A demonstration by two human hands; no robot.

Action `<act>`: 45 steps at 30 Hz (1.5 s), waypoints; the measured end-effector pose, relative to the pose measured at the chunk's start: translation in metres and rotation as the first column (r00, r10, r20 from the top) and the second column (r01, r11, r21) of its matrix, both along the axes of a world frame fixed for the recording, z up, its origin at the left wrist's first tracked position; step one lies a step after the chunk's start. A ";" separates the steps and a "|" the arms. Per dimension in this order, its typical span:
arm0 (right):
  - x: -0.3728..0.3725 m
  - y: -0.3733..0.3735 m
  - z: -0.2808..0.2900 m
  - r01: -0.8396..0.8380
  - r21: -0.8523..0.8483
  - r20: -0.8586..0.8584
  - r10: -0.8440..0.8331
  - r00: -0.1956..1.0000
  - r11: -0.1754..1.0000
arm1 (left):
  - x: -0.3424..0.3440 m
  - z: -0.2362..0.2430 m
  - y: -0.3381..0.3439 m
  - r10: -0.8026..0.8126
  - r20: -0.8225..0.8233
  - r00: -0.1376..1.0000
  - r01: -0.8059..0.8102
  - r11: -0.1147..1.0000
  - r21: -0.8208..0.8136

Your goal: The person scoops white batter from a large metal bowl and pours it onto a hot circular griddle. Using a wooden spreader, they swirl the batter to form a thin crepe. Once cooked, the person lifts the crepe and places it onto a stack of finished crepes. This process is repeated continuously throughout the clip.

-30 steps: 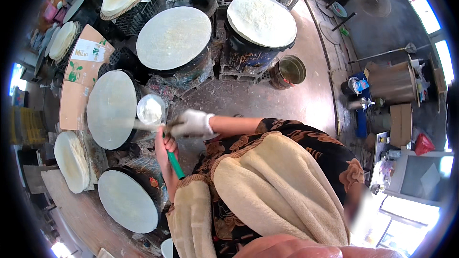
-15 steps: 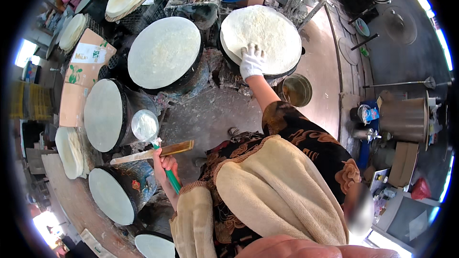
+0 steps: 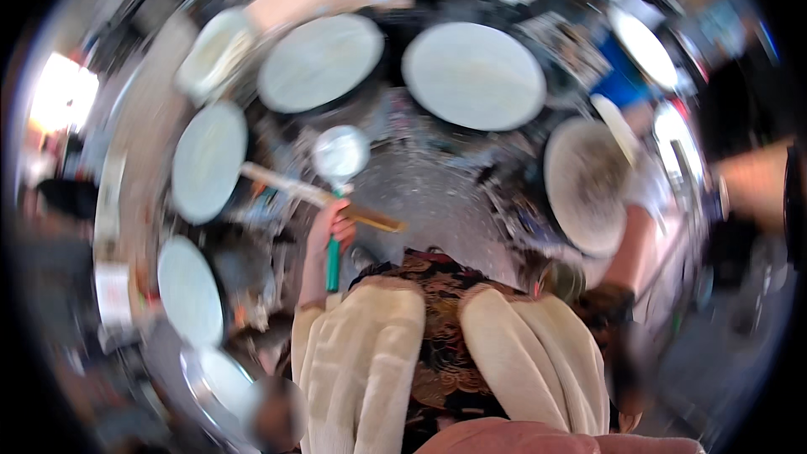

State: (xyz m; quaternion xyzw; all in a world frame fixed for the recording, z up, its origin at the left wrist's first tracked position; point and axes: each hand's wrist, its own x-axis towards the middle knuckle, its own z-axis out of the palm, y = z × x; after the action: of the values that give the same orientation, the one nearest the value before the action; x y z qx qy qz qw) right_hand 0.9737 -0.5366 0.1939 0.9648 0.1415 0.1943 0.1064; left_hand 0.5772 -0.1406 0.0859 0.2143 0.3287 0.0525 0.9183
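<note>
The left hand (image 3: 328,231) grasps one green-handled, round-headed ladle (image 3: 340,155) and one long flat wooden stick (image 3: 294,186); the white-gloved right hand (image 3: 648,187) touches one thin pale sheet (image 3: 615,129) over one brown-stained round griddle (image 3: 584,189), its closure too blurred to tell; four pale-topped round griddles (image 3: 473,76) edge the open grey floor (image 3: 441,193)

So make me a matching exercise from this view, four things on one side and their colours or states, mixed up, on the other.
Things
1. Ladle
2. Wooden stick
3. Right hand
4. Griddle nearest the right hand

Colours and states
A. Gloved in white
B. Brownish, with a darker mottled patch
C. Held in the left hand, whitish at one end and brown at the other
D. Green-handled, with a round bowl

Pairs: 1-D, 2-C, 3-A, 4-B
</note>
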 end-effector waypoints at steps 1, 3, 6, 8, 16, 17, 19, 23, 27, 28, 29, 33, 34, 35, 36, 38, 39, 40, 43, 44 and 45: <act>-0.010 0.035 0.027 0.114 -0.033 -0.206 -0.118 0.971 0.993 | -0.012 -0.003 0.002 0.075 -0.014 0.997 -0.074 0.997 0.037; 0.026 0.016 0.010 -0.118 0.070 -0.080 0.124 0.989 0.990 | -0.015 -0.004 -0.005 0.141 -0.073 0.987 -0.138 0.989 0.046; 0.000 0.082 0.036 -0.230 0.130 -0.181 0.251 0.951 0.964 | -0.039 0.005 -0.011 0.185 -0.131 0.974 -0.175 0.981 0.083; -0.007 0.114 0.040 -0.380 0.195 -0.086 0.402 0.912 0.904 | -0.051 0.009 -0.013 0.239 -0.153 0.959 -0.229 0.970 0.082; -0.091 0.275 0.082 -0.460 0.238 -0.190 0.506 0.841 0.855 | -0.139 0.007 0.039 0.468 -0.044 0.883 -0.468 0.884 0.019; -0.091 0.297 0.079 -0.465 0.215 -0.220 0.506 0.834 0.859 | -0.149 0.008 0.048 0.469 -0.025 0.883 -0.468 0.883 0.032; -0.108 0.334 0.085 -0.531 0.188 -0.249 0.563 0.788 0.826 | -0.165 0.010 0.065 0.487 -0.021 0.873 -0.486 0.873 0.052; -0.140 0.429 0.076 -0.735 -0.029 -0.259 0.705 0.660 0.677 | -0.210 0.004 0.100 0.503 -0.021 0.864 -0.502 0.864 0.041; -0.196 0.536 0.098 -0.851 -0.090 -0.363 0.779 0.512 0.518 | -0.248 0.016 0.121 0.619 -0.082 0.781 -0.608 0.784 0.121; -0.214 0.565 0.104 -0.874 -0.050 -0.366 0.805 0.467 0.484 | -0.258 0.021 0.123 0.654 -0.111 0.748 -0.641 0.756 0.135; -0.239 0.588 0.120 -0.894 0.019 -0.385 0.829 0.407 0.448 | -0.267 0.020 0.127 0.685 -0.131 0.716 -0.671 0.728 0.142; -0.242 0.709 0.142 -0.844 0.400 -0.590 0.805 0.061 0.357 | -0.287 0.002 0.149 0.724 -0.164 0.670 -0.724 0.686 0.069; -0.238 0.743 0.137 -0.821 0.487 -0.519 0.855 0.003 0.298 | -0.289 0.004 0.153 0.751 -0.177 0.636 -0.751 0.656 0.082; -0.222 0.781 0.125 -0.796 0.555 -0.436 0.899 -0.032 0.241 | -0.286 0.004 0.159 0.768 -0.178 0.615 -0.768 0.635 0.087; -0.185 0.840 0.100 -0.711 0.667 -0.447 0.883 -0.143 0.222 | -0.282 0.000 0.168 0.785 -0.163 0.598 -0.784 0.615 0.083; -0.151 0.911 0.073 -0.487 0.831 -0.447 0.844 -0.295 0.270 | -0.277 -0.004 0.179 0.840 -0.144 0.522 -0.840 0.536 0.083; -0.157 0.933 0.070 -0.353 0.872 -0.454 0.831 -0.322 0.339 | -0.274 -0.002 0.183 0.868 -0.138 0.476 -0.868 0.489 0.084; -0.165 0.957 0.061 -0.208 0.889 -0.457 0.811 -0.365 0.408 | -0.272 0.009 0.185 0.892 -0.149 0.428 -0.893 0.443 0.086; -0.155 1.038 0.002 0.258 0.852 -0.280 0.812 -0.511 0.456 | -0.264 0.025 0.199 0.973 -0.161 0.165 -0.986 0.164 -0.016; -0.170 1.048 -0.003 0.353 0.793 -0.272 0.806 -0.526 0.497 | -0.268 0.023 0.196 0.984 -0.137 0.115 -0.992 0.108 -0.059; -0.153 1.069 -0.014 0.403 0.799 -0.259 0.860 -0.439 0.447 | -0.267 0.016 0.201 0.990 -0.101 0.096 -0.989 0.083 -0.123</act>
State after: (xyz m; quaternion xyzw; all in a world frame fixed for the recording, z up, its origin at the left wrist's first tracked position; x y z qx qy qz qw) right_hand 0.8207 0.5327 0.1797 0.4757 0.3758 -0.5927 -0.5302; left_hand 0.3098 0.0605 0.1016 -0.1366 0.3862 0.6308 0.6590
